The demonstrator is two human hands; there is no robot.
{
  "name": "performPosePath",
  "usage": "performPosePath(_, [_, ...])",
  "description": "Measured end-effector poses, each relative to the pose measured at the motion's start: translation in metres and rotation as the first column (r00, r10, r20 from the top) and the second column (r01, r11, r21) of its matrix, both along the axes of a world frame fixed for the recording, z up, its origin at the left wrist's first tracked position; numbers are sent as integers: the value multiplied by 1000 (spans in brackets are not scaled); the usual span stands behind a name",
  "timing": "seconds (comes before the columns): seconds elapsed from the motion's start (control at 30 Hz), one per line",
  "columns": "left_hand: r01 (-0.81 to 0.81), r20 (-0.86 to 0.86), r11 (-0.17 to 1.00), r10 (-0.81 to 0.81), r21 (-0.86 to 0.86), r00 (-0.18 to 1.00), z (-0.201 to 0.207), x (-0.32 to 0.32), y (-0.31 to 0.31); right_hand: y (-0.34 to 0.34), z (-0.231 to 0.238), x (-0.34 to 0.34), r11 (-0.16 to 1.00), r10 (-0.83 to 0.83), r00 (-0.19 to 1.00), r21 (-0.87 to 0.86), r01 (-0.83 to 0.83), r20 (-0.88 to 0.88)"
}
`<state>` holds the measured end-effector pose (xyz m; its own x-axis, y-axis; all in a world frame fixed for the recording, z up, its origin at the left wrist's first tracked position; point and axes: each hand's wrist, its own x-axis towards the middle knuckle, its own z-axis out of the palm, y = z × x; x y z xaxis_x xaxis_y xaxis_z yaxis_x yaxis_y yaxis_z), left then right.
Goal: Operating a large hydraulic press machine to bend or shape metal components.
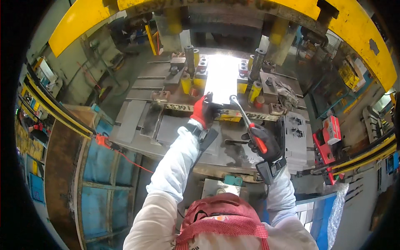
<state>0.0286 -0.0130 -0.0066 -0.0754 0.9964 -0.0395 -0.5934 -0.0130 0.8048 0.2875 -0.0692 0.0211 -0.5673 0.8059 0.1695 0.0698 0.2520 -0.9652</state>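
A bright, glaring metal sheet (222, 79) lies in the die of a press, between upright guide posts. My left hand (205, 110), in a red and black glove, is at the sheet's near left corner, its fingers closed on the edge. In my right hand (266, 143), gloved in dark cloth, is a red-handled tool (243, 114) with a metal shaft and a round, ring-like head. That head rests at or just over the sheet's near right corner; contact is hard to tell. The fingers wrap round the red handle.
Guide posts (257, 64) and yellow cylinders (186, 83) flank the sheet. Flat grey plates (132, 121) lie at left, a cut-out plate (296, 137) at right. The yellow press frame (358, 46) arches overhead. A red-and-white box (332, 130) sits on a red rack at right.
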Motion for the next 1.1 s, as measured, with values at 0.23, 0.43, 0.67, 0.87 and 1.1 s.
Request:
performPosePath(0.23, [-115,-3,992,115,-50,993,-12,4,6,-5,11,-4,877,-96,991,-479,43,-88])
performPosePath(0.43, [-124,58,992,125,-27,990,-8,5,2,-21,5,-18,913,-159,983,-393,112,-89])
performPosePath(0.67, [-110,203,986,135,-127,970,-13,7,11,-53,21,-2,893,-271,958,-398,211,-99])
performPosePath(0.87, [-98,216,990,117,-97,969,-13,5,12,-102,-26,46,757,-563,819,-465,460,-106])
performPosePath(1.1, [-27,253,989,64,-146,965,-6,5,7,-160,-120,121,572,-712,703,-584,576,-4])
